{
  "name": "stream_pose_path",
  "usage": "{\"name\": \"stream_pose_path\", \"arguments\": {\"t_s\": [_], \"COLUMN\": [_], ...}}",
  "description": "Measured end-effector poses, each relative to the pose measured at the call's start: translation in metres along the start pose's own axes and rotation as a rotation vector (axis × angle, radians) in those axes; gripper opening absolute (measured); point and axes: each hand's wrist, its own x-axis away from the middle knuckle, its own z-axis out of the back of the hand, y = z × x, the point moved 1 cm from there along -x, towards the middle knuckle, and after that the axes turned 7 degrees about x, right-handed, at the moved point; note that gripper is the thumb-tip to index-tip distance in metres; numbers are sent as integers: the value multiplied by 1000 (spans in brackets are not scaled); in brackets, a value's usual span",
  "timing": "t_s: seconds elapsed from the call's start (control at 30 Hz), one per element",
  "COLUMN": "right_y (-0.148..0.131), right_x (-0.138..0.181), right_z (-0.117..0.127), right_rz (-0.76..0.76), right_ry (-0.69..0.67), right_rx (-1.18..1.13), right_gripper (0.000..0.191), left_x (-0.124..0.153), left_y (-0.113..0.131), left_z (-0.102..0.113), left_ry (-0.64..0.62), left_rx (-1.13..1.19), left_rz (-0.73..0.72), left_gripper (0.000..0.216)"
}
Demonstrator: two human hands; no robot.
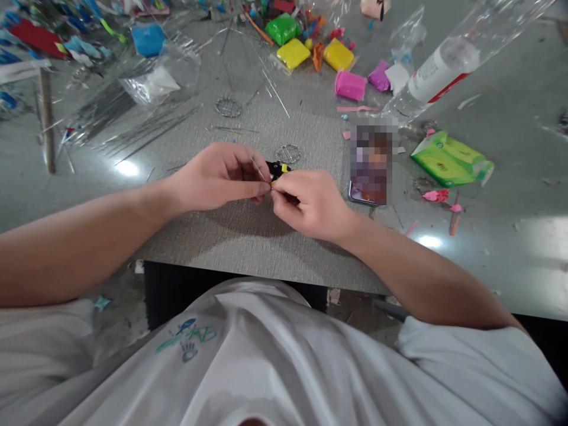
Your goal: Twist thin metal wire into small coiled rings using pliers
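My left hand (231,177) pinches a thin metal wire (258,168), which slants up from its fingertips. My right hand (310,201) is closed, its thumb and forefinger meeting the left fingertips at the wire's lower end. Partly hidden behind the hands lies a black and yellow tool (278,168), perhaps pliers. Just beyond it is a small round piece of bent wire (288,154). A second wire round (228,107) with crossing strands rests farther back, above a short twisted wire (231,129).
Many straight wires (133,124) lie at left near a wooden stick (47,121). Coloured clay packs (350,86) sit at the back. On the right are a phone (371,163), a plastic bottle (444,71) and a green packet (450,158). The table's front edge (266,277) is close to my body.
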Motion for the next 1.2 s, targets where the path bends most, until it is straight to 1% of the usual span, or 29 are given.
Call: {"name": "stream_pose_path", "arguments": {"t_s": [0.13, 0.27, 0.37, 0.43, 0.5, 0.57, 0.6, 0.63, 0.67, 0.7, 0.77, 0.8, 0.83, 0.87, 0.9, 0.97, 1.0, 1.03, 1.07, 1.13, 1.17, 1.2], "right_y": [1, 3, 1, -1, -1, 4, 9, 16, 25, 35, 58, 71, 84, 99, 114, 143, 155, 166, 173, 175, 167, 154], "right_x": [1, -2, -4, -3, 2, 10, 15, 21, 26, 32, 43, 49, 54, 61, 70, 89, 99, 107, 114, 119, 116, 108], "right_z": [0, 1, 3, 9, 22, 43, 57, 72, 86, 98, 117, 124, 128, 132, 135, 142, 147, 151, 155, 160, 160, 156], "right_rz": [-7, -61, -117, -142, -189, -297, -379, -470, -565, -675, -934, -1017, -1033, -1087, -1084, -972, -891, -784, -707, -701, -708, -680], "right_ry": [-39, -50, -63, -103, -166, -191, -150, -81, -20, -1, -2, -15, -14, -46, -80, -112, -93, -71, -66, -50, -26, -8], "right_rx": [2, -49, -61, -46, 19, 164, 276, 403, 528, 622, 647, 604, 553, 506, 429, 240, 172, 111, 70, 90, 118, 127], "right_gripper": [22, 24, 27, 27, 26, 26, 26, 27, 32, 38, 52, 57, 62, 70, 74, 84, 89, 87, 83, 67, 58, 52], "left_x": [0, 0, 0, -1, -1, -1, -1, -1, -1, -1, -1, -1, -1, -1, -2, -2, -2, -2, -2, -2, -2, -2], "left_y": [0, 0, 0, 0, 0, 0, 0, 0, 0, 0, 0, 0, 0, -1, -1, -2, -2, -1, -1, 0, 0, 1], "left_z": [-1, -1, 1, 1, 0, -1, -2, -2, -2, -2, -2, -2, -1, -1, 0, 1, 1, 1, 2, 3, 3, 3], "left_ry": [-36, 12, -2, -15, -22, -34, -40, -39, -36, -30, -17, -13, -12, -14, -16, -28, -37, -45, -51, -55, -60, -72], "left_rx": [5, -64, -72, -98, -142, -169, -182, -201, -226, -253, -295, -303, -307, -311, -316, -322, -326, -333, -344, -368, -372, -367], "left_rz": [13, -45, -77, -91, -85, -64, -53, -46, -37, -24, 0, 7, 9, 10, 10, 11, 12, 15, 19, 25, 27, 27], "left_gripper": [19, 15, 15, 16, 19, 21, 20, 19, 18, 17, 17, 17, 18, 19, 20, 21, 22, 23, 23, 22, 21, 21]}}
